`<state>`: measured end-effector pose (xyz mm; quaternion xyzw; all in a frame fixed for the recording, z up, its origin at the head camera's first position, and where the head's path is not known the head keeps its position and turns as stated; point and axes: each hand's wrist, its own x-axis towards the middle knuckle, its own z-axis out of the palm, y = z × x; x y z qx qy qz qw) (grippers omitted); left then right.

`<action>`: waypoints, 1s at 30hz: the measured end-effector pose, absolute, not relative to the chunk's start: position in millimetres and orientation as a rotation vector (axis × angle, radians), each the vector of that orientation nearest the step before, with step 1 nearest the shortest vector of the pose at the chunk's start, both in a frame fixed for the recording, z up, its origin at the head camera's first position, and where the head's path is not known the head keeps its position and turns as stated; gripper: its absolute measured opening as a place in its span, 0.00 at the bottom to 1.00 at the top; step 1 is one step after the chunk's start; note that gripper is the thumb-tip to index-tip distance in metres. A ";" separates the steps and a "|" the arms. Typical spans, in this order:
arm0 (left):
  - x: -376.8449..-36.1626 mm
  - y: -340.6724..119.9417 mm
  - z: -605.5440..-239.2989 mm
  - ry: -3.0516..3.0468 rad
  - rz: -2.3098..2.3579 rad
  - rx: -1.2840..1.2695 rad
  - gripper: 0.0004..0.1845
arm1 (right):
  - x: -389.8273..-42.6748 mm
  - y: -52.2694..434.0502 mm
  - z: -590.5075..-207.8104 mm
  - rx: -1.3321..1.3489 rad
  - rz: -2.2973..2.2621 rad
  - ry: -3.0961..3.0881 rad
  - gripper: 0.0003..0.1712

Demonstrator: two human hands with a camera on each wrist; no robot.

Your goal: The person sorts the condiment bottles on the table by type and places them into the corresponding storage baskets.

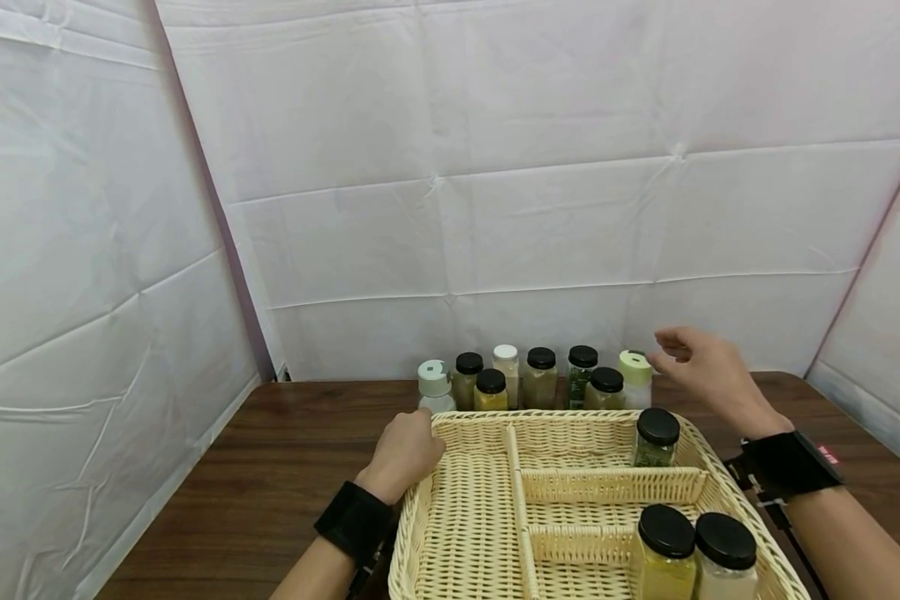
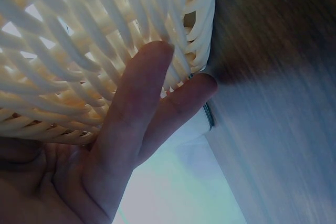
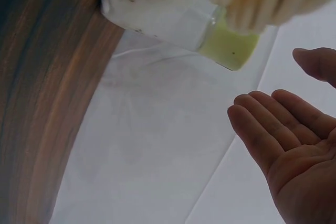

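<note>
Nearest the camera, two jars with black lids stand side by side in the front right compartment of the wicker basket: a yellow jar on the left and a pale jar touching it on the right. The basket sits on a dark wooden table and is split by woven dividers into several sections. Further back, in the rear right compartment, stands a green-herb jar with a black lid.

The left hand rests on the basket's far left corner, knuckles up; the left wrist view shows its fingers lying straight and close together against the woven wall, pressing on it rather than curling round it.

Just behind the basket a row of spice jars stands against the white cloth backdrop: a grey-lidded jar at the left end, then several black-lidded ones, a white-lidded jar among them, and a green-lidded jar at the right end. The right hand hovers just beside that green-lidded jar, above and to its right, not touching it. Its fingers are spread loosely and gently bent, the thumb apart from them, with nothing held
</note>
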<state>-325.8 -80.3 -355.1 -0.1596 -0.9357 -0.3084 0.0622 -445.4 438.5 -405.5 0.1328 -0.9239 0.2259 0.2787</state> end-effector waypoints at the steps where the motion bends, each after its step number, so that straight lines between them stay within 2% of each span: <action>1: -325.8 -80.4 -355.5 -2.828 -0.933 -0.484 0.05 | -445.3 438.3 -406.1 0.357 0.609 -2.487 0.35; 17: -326.4 -79.8 -357.9 -2.825 -0.951 -0.487 0.05 | -414.5 406.4 -387.2 0.345 0.706 -2.597 0.42; 26: -326.6 -80.4 -353.4 -2.841 -0.929 -0.466 0.07 | -421.7 406.8 -393.6 0.342 0.764 -2.638 0.47; 30: -327.1 -80.6 -355.0 -2.836 -0.938 -0.478 0.07 | -418.6 403.7 -392.0 0.354 0.760 -2.646 0.46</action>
